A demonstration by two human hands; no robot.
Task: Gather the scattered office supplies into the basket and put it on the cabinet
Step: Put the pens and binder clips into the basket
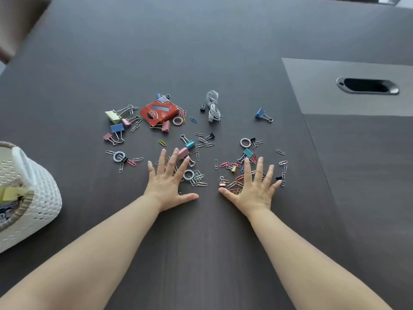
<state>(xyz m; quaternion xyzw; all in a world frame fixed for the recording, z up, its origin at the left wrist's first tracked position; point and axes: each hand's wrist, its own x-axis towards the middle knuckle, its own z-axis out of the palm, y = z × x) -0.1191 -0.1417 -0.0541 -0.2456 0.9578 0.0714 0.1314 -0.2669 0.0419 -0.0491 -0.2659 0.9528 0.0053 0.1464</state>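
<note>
Dark wood-grain surface (201, 52) carries the scattered supplies: many paper clips (200, 179), coloured binder clips (117, 128), a red box (159, 113) and a coiled white cable (213, 107). The left hand (172, 182) and the right hand (254, 186) lie palm down on two patches of clips. The grip of each is apart, with fingers straight and spread, and holds nothing.

The white basket (42, 198) stands at the left edge, well apart from the clips, with a few pieces inside. The cabinet is not in view.

I think the step is to rake the clips into one heap. It would go best to draw both hands together with flat palms, since thin clips are hard to pinch one by one, then scoop the heap and carry it to the basket.

The red box has white characters and a clear window, but the writing is too small to read.
</note>
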